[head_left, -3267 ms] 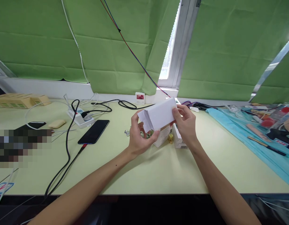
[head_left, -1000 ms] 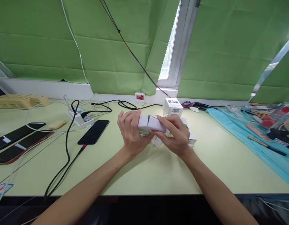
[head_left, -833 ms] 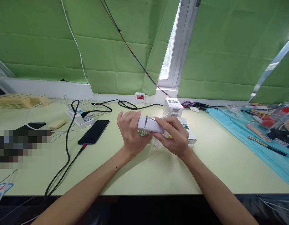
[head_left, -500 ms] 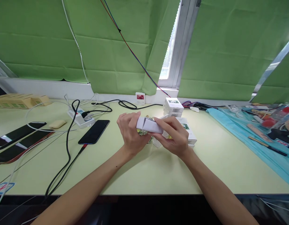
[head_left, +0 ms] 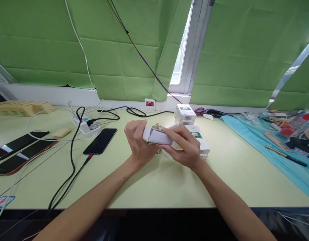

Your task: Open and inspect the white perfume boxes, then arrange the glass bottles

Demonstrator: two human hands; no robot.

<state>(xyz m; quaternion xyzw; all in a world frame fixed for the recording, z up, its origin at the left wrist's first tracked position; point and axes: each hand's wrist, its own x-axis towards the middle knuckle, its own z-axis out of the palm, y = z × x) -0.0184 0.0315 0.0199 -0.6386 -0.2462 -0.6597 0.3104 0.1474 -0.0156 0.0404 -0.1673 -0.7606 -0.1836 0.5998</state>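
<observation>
Between my two hands is a small white cardboard box (head_left: 161, 137), held above the table with a flap raised at its end. My left hand (head_left: 138, 140) grips its left end, fingers wrapped round it. My right hand (head_left: 184, 145) pinches the right end between thumb and fingers. Behind the box a shiny gold-coloured object (head_left: 158, 126) shows its top; most of it is hidden, so I cannot tell its kind. Right behind my right hand lie several white boxes (head_left: 204, 146) with a green-and-white picture, and more white boxes (head_left: 185, 114) are stacked further back.
On the left lie a black phone (head_left: 100, 141) on a cable, more phones (head_left: 19, 142) and a white power strip (head_left: 87, 127). Black cords (head_left: 73, 150) cross the table (head_left: 154, 187). Light-blue sheeting (head_left: 267, 147) with a pen (head_left: 286, 156) and clutter covers the right side.
The box has shifted slightly left and tilted, with my hands moving along. More of the gold-coloured top shows behind it. My grip stays the same.
</observation>
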